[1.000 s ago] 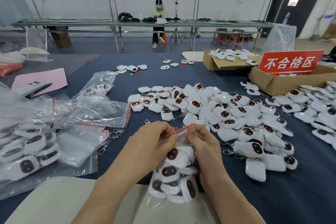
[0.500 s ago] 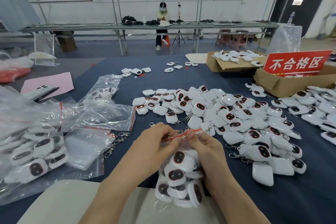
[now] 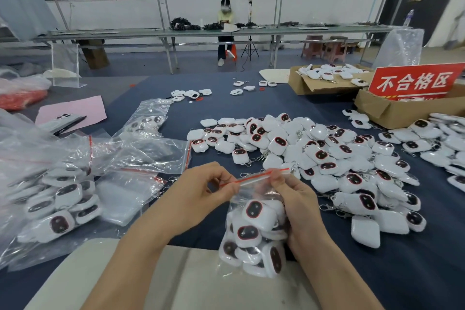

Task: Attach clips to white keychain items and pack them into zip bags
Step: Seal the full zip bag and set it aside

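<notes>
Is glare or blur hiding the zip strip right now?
Head view: the red zip strip reads clearly between left hand and right hand; mild sheen on the zip bag, stronger glare on the loose bags at left; wide-angle bending toward the edges.

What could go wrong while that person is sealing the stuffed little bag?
1. The zip bag looks crammed. The keychains bulging up near the red zip strip might keep it from sealing fully.
2. The left hand and right hand only pinch that strip. A slip could drop the bag toward the loose pile, mixing packed items with unpacked ones.
</notes>
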{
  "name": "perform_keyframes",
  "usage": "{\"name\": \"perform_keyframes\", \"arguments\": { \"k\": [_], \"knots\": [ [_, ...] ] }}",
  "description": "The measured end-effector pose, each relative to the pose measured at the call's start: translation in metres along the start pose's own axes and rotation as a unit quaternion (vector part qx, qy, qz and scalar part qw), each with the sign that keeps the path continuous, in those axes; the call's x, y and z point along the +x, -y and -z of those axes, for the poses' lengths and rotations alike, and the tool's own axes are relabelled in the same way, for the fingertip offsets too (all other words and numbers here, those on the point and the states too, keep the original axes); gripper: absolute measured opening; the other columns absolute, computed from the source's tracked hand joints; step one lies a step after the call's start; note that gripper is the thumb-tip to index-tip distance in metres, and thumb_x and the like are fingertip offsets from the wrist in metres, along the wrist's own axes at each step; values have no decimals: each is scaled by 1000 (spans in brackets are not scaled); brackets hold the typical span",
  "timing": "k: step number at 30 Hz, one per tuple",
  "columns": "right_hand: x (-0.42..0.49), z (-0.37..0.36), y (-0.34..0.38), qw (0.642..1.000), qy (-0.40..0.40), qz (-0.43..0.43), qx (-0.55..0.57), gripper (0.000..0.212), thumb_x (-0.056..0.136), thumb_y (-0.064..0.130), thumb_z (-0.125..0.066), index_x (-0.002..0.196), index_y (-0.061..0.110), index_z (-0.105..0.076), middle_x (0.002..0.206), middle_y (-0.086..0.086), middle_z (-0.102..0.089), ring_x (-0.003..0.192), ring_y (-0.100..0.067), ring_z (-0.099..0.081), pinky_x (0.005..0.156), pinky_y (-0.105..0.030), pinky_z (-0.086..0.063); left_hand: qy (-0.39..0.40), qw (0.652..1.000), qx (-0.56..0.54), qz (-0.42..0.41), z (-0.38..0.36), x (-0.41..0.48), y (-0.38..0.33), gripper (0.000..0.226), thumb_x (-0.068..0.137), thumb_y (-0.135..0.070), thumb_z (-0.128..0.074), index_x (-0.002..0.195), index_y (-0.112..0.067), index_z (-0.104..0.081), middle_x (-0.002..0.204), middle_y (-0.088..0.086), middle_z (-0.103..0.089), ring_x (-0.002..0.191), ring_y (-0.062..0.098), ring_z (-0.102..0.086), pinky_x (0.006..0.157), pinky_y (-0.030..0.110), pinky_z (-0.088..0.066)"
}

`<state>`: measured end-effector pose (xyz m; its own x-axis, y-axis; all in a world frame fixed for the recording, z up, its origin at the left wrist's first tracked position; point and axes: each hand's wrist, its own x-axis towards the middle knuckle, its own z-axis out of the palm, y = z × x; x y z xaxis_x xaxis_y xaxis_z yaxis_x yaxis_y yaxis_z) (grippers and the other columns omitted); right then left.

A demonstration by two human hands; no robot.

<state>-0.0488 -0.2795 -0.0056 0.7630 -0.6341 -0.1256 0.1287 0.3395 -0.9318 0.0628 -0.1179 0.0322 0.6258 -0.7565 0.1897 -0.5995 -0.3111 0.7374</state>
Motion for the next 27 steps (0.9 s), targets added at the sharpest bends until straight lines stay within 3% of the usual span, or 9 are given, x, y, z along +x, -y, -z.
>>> {"name": "perform_keyframes", "arguments": {
  "k": [4,8,14,18,21,23,25,27],
  "knots": [
    [0,-1,-1,1000,1,6,16,25,73,43,-74,76,19,-79,86,-15,-77,71,-26,-74,63,-35,-61,-11,1000,-4,11,4,-3,1,9,91,-34,-72,83,-29,-72,88,-16,-68,84,9,-64,76,21,-51],
    [1,2,1,999,2,3,45,29,77,41,-70,86,16,-81,90,-15,-77,75,-27,-75,60,-32,-59,-36,999,2,13,8,-3,1,11,88,-36,-74,80,-30,-72,87,-14,-69,83,9,-64,76,25,-52],
    [2,5,2,998,5,-24,51,31,89,43,-60,84,19,-80,97,-17,-77,87,-33,-75,74,-41,-58,-58,998,8,-6,7,-1,4,21,80,-48,-74,76,-28,-67,84,-14,-67,77,7,-61,69,21,-49],
    [3,6,1,997,14,-26,77,32,89,49,-59,92,26,-80,103,-13,-77,90,-29,-76,65,-36,-61,-97,995,4,-15,1,1,5,22,84,-52,-68,79,-30,-63,85,-17,-67,80,4,-62,70,12,-46],
    [2,8,0,991,32,-28,128,32,79,54,-63,94,29,-79,104,-10,-77,89,-28,-76,64,-38,-60,-121,980,-154,20,-22,1,1,25,88,-53,-61,93,-30,-66,89,-16,-72,82,1,-67,74,10,-48],
    [3,8,-1,985,48,-39,158,35,79,54,-67,98,27,-78,107,-12,-76,93,-32,-75,71,-43,-60,-83,957,-273,57,-40,0,-3,31,90,-52,-58,101,-26,-71,98,-8,-76,92,13,-72,81,20,-55],
    [4,8,-2,984,64,-46,161,36,82,54,-67,104,27,-76,116,-15,-73,103,-37,-72,81,-48,-59,-88,950,-294,55,-54,-1,-8,28,96,-46,-55,96,-29,-77,96,-4,-78,90,10,-74,75,18,-55],
    [6,7,-2,986,74,-48,142,39,88,51,-65,114,23,-74,124,-19,-69,113,-42,-67,94,-54,-55,-148,944,-290,48,-62,0,-14,28,100,-41,-53,88,-36,-78,88,-9,-78,79,1,-72,66,10,-50]
  ]
}}
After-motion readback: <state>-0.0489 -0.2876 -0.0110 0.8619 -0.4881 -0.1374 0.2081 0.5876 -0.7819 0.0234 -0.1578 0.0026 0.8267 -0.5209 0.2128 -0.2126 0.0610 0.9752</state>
